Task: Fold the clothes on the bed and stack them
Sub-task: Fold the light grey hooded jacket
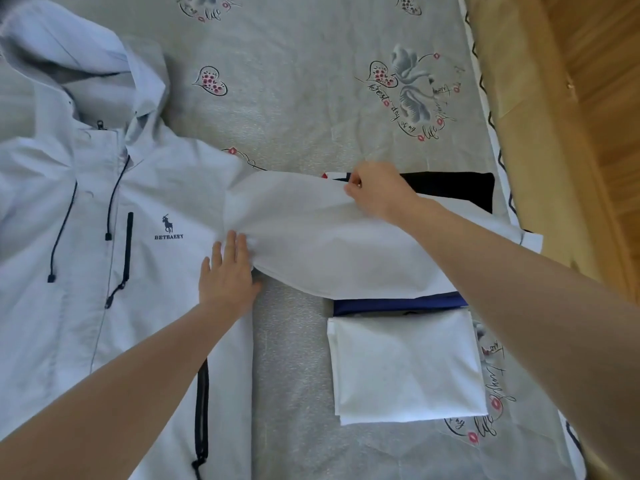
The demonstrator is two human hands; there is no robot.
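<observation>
White folded garment (407, 367) nearest, on bed (304, 98). Left hand (227, 275) flat, fingers straight, pinning jacket (114, 220) at shoulder seam. Right hand (375, 190) pinches sleeve (329, 244), lifted over dark folded stack (453, 190). Fabric thin, light, probably slippery; take by cuff, fold across chest.

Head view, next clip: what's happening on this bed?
A person is partway through folding a pale blue hooded jacket spread on the bed. The left hand presses flat near the armpit while the right hand pinches the sleeve and draws it across. A folded white garment and darker folded clothes lie alongside.
</observation>
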